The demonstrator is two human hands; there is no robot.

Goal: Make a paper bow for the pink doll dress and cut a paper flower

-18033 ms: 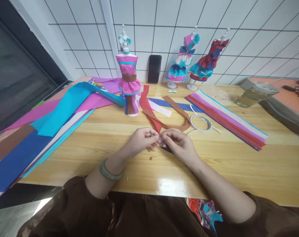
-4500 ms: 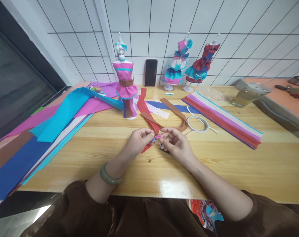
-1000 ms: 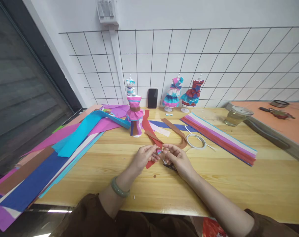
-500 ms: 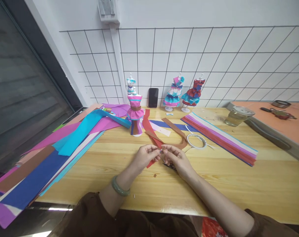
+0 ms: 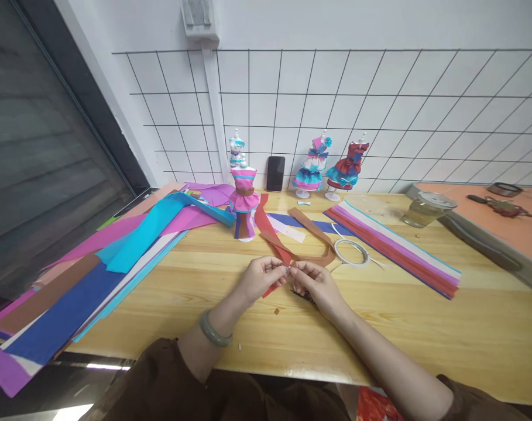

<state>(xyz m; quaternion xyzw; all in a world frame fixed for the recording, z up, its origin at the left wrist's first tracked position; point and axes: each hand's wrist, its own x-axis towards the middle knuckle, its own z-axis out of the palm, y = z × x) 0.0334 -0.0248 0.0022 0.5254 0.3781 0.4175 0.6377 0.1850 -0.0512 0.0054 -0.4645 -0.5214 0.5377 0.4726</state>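
Note:
My left hand (image 5: 266,278) and my right hand (image 5: 310,282) meet fingertip to fingertip above the table, both closed in a pinch. A tiny piece sits between the fingertips, too small to name. Beneath the hands runs a red paper strip (image 5: 264,217), crossed by a brown strip (image 5: 315,229). A dark tool (image 5: 304,296), partly covered by my right hand, lies under it; its kind is hidden. Beyond the hands stands a small dress form (image 5: 243,196) in a pink paper dress with a brown waistband. Right of my right hand lies a roll of white tape (image 5: 352,252).
Long coloured paper strips (image 5: 68,304) are heaped at the left, more (image 5: 397,248) fanned at the right. Several dressed forms stand by the wall, one in red and blue (image 5: 348,168), near a phone (image 5: 275,173). A lidded cup (image 5: 429,209) stands at the right.
The view has shifted slightly, so the scene sits a little further right. Both hands keep pinching at the same spot, with only small finger movement.

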